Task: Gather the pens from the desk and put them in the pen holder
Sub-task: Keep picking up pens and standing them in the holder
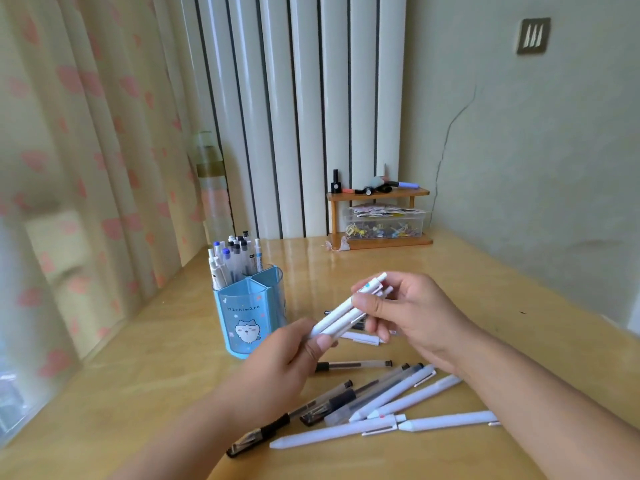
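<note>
A blue pen holder (247, 317) with a cartoon cat stands on the wooden desk (145, 386), left of centre; several pens stick up from its back compartment. Above the desk, just right of the holder, both hands hold a small bundle of white pens (341, 315). My right hand (412, 315) grips the upper end, my left hand (287, 355) pinches the lower end. Several loose pens (381, 400), white ones and clear black-capped ones, lie scattered on the desk under and in front of my hands.
A small wooden shelf (379, 216) with a clear box of clips and small items stands at the back by the radiator. A curtain (86, 168) hangs along the left edge. A bottle (211, 181) stands behind the holder. The wall closes the right side.
</note>
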